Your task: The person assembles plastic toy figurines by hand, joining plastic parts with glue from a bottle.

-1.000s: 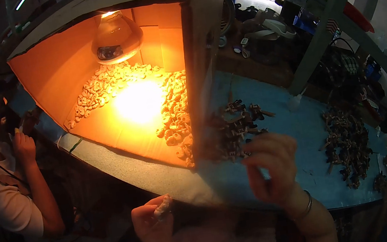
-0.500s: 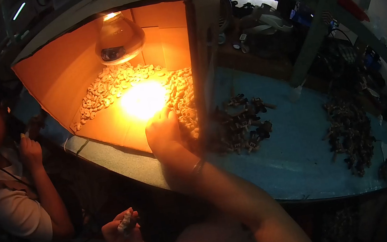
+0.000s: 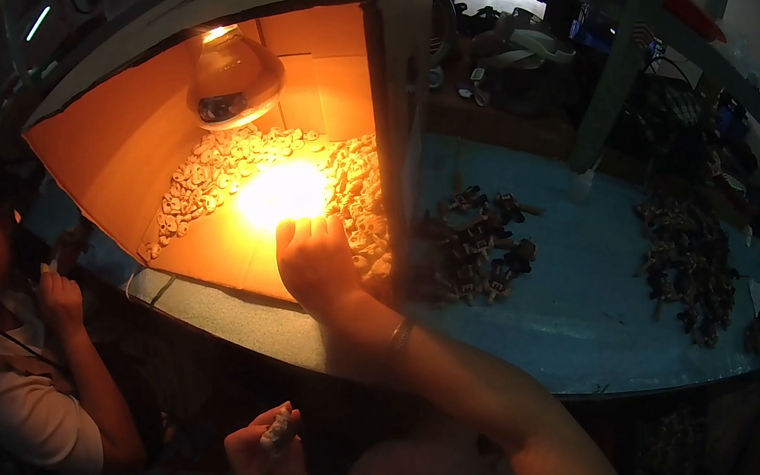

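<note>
My right hand [image 3: 318,265] reaches into an open-fronted cardboard box [image 3: 100,133], back of the hand up, a band around its wrist. Its fingertips meet the bright spot on the box floor, and glare hides whether they grip anything. Small cream-coloured moulded pieces [image 3: 209,175] lie heaped along the back and right of the box; several look ring-like. Overhead hangs a glowing bulb-shaped heat lamp [image 3: 233,77]. Low in front of me, my left hand [image 3: 262,465] pinches a small pale moulded piece [image 3: 277,426] between thumb and fingers, outside the box.
Right of the box, a blue-covered table [image 3: 580,305] bears two clusters of small dark figures, one nearer [image 3: 486,246] and one farther right [image 3: 687,263]. A slanted metal post [image 3: 630,29] rises behind. Another person [image 3: 40,411] sits at the left, a hand raised.
My left hand has shifted right with the pale piece. My right hand has turned more palm-down and moved slightly left under the lamp.
</note>
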Demonstrator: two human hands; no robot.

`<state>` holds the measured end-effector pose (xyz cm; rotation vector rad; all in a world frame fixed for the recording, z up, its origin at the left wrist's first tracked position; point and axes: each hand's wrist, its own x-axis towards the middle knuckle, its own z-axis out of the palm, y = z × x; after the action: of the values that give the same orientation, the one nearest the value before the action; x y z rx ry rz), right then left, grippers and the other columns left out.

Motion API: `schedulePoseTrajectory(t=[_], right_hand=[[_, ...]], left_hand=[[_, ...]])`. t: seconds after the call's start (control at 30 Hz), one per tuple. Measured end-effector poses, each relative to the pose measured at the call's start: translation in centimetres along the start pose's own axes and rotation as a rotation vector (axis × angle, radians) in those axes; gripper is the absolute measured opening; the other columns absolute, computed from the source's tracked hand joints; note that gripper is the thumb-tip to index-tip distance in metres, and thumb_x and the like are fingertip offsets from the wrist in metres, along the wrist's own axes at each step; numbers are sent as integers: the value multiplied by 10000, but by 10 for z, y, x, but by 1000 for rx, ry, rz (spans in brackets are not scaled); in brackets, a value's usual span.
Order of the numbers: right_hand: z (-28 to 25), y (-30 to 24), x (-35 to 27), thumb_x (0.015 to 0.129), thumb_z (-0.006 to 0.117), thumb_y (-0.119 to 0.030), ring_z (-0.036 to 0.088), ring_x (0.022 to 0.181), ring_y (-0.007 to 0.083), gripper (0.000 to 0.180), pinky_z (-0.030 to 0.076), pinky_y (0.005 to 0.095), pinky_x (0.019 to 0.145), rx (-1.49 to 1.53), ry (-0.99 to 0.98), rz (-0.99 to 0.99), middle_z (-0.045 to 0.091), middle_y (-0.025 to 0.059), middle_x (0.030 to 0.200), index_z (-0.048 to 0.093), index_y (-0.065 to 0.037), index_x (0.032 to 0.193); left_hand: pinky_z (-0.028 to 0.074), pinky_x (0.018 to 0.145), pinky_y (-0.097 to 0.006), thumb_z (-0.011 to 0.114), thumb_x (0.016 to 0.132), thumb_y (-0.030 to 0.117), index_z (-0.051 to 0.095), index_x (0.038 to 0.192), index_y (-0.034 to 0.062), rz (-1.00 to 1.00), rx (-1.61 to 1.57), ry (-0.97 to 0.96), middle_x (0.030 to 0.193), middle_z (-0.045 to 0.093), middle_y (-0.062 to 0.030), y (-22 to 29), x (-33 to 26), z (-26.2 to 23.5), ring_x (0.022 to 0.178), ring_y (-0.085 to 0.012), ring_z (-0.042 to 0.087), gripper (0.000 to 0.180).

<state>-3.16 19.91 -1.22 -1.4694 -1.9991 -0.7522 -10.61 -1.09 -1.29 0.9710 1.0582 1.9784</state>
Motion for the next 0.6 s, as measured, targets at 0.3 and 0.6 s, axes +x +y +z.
schedulePoseTrajectory(t=[0.3, 0.6], right_hand=[[-86, 32, -72, 681, 546, -19, 531, 556, 251, 87, 403, 374, 530, 581, -149, -128, 523, 115, 604, 470, -50, 709], [-165, 135, -145, 886, 483, -33, 600, 844, 130, 200, 483, 267, 769, 1613, -615, 807, 622, 83, 896, 543, 8, 1072]], left_hand=[[504, 809, -303, 686, 763, 31, 458, 963, 23, -44, -62, -49, 958, 612, -198, -9, -5, 10, 874, -221, 624, 304], [490, 810, -299, 625, 823, 10, 462, 981, 2, -150, -32, -449, 993, 619, -192, -17, -15, 55, 899, -182, 609, 227]])
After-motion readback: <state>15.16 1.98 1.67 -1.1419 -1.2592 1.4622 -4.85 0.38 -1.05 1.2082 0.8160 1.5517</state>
